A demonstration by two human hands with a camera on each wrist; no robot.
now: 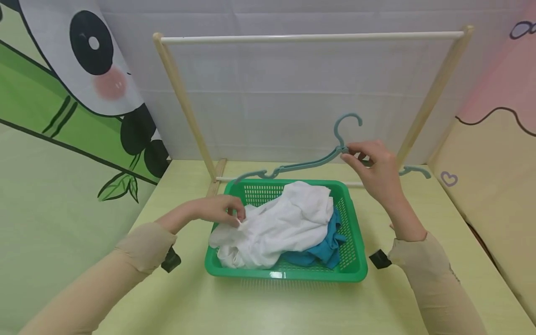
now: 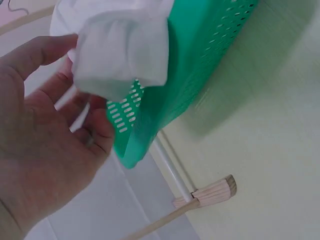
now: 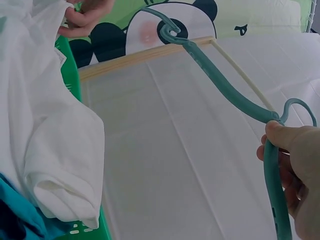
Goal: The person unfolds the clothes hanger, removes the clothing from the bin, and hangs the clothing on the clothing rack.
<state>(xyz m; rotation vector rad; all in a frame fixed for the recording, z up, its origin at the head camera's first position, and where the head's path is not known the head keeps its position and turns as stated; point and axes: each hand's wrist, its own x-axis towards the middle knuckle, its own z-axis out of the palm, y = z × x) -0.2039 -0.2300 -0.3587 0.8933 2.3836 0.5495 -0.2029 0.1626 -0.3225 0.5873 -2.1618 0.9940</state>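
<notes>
My right hand (image 1: 374,170) pinches a teal clothes hanger (image 1: 310,164) just below its hook, above the back of the basket. In the right wrist view the thumb and fingers close round the hanger (image 3: 230,92) at its neck. At the basket's left side my left hand (image 1: 219,209) pinches an edge of a white garment (image 1: 284,223) between thumb and fingers. The garment lies bunched in a green plastic basket (image 1: 284,275), with a blue cloth (image 1: 322,249) partly under it. In the left wrist view the white fabric (image 2: 120,55) hangs over the basket's rim.
Behind the basket stands a wooden rack with a white top bar (image 1: 310,38) and wooden posts (image 1: 435,95). Its wooden foot (image 1: 215,179) rests on the pale yellow table (image 1: 276,311). Printed panels flank both sides, one with a panda picture (image 1: 96,83).
</notes>
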